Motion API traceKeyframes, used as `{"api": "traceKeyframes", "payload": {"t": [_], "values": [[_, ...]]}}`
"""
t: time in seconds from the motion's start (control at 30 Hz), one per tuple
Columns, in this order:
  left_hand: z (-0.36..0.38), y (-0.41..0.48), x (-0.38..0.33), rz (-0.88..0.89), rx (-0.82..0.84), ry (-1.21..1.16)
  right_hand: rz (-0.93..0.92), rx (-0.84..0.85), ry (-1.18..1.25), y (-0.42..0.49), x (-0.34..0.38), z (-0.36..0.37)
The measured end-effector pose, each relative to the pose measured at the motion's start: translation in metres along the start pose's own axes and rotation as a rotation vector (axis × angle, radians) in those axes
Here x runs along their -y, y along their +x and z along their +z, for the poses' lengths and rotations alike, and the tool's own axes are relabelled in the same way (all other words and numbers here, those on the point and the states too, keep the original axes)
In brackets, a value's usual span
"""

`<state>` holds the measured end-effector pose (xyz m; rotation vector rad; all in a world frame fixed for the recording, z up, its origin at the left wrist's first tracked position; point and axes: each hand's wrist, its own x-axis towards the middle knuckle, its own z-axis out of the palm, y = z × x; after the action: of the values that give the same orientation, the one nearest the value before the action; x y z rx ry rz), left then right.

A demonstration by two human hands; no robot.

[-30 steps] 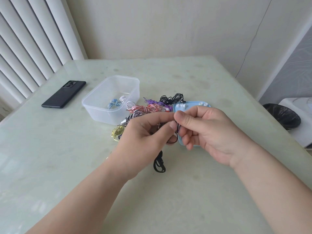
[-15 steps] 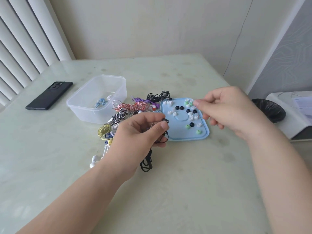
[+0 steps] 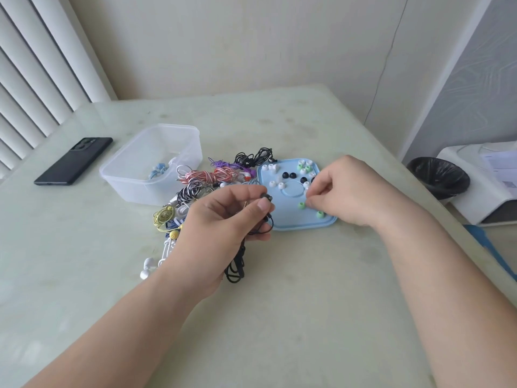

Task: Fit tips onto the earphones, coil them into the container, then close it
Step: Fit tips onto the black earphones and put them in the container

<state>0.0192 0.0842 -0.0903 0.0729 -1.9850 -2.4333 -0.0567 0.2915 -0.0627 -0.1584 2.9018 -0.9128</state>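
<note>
Earphone (image 3: 266,197) pinched in left hand (image 3: 223,228) beside lid (image 3: 288,218), right hand (image 3: 352,189) curled over ear tips (image 3: 288,175), hold unclear

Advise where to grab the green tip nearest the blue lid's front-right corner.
Pinch the green tip across its round sides with two fingers, coming straight down. It sits alone on the flat floor of the blue lid, so both sides look free, while the raised rim right beside it would likely block a low sideways approach.

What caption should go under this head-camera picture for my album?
Left hand pinches a black earphone while the right hand reaches for ear tips on the blue lid.
</note>
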Motion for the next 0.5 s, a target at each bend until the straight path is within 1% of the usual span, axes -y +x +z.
{"api": "traceKeyframes", "payload": {"t": [0.07, 0.1, 0.17, 0.27, 0.33, 0.4, 0.5], "values": [[0.000, 0.000, 0.000, 0.005, -0.004, -0.003, -0.033, -0.045, 0.033, -0.002, 0.002, -0.001], [-0.001, 0.000, -0.001, 0.010, -0.006, -0.005, -0.058, -0.075, 0.113, -0.003, 0.004, -0.002], [-0.002, 0.000, -0.001, 0.029, -0.012, -0.011, -0.113, -0.077, 0.412, -0.008, 0.015, -0.003], [-0.006, 0.000, -0.004, 0.067, -0.032, -0.025, -0.149, 0.079, 0.846, -0.016, 0.033, 0.005], [-0.009, 0.000, -0.006, 0.093, -0.049, -0.024, -0.139, 0.201, 1.029, -0.018, 0.039, 0.013], [-0.011, 0.000, -0.007, 0.129, -0.072, -0.003, -0.131, 0.264, 1.118, -0.019, 0.042, 0.018], [-0.013, 0.000, -0.008, 0.195, -0.088, 0.059, -0.111, 0.281, 1.156, -0.018, 0.045, 0.024]]}}
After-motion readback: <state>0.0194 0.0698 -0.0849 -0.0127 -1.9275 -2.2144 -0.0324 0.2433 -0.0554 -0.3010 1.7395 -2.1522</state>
